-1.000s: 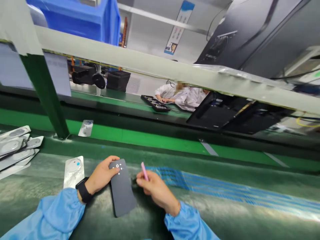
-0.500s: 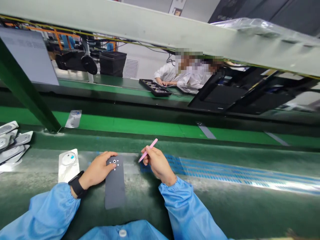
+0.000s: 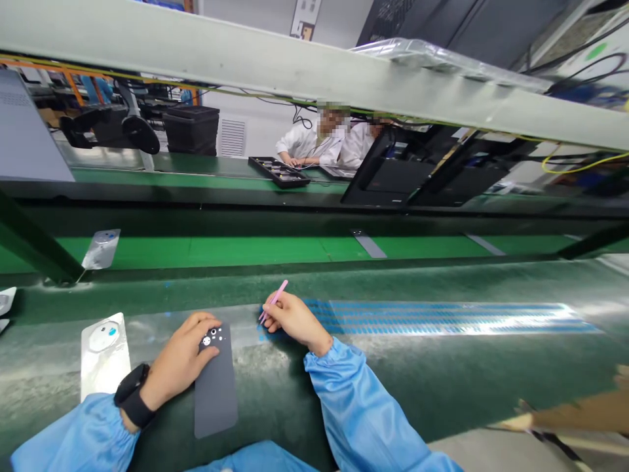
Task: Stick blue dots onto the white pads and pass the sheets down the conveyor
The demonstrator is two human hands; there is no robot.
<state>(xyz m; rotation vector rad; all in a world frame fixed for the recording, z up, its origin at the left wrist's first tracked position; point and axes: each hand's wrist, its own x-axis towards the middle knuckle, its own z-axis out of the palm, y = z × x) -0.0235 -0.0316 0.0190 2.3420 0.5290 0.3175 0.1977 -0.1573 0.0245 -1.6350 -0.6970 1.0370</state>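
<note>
Pink tweezers [image 3: 280,292], slim and smooth, pinched in right grip [image 3: 293,321], tips down at left end of sheet of blue strips [image 3: 432,318]. To the left, matte grey panel [image 3: 215,393] with rounded corners and small holes, lying on scuffed green table [image 3: 417,380]. Left grip [image 3: 181,357] half curled over panel's far left corner, thumb on its face; can't make out how firmly holding. Modest gap of table between panel and right grip; wider stretch to the right, on near side of strips. Farther left, beside black watch [image 3: 133,395], shiny silver piece [image 3: 101,370] with round outline and blue dot. Past far table edge, brighter green belt [image 3: 255,249].
</note>
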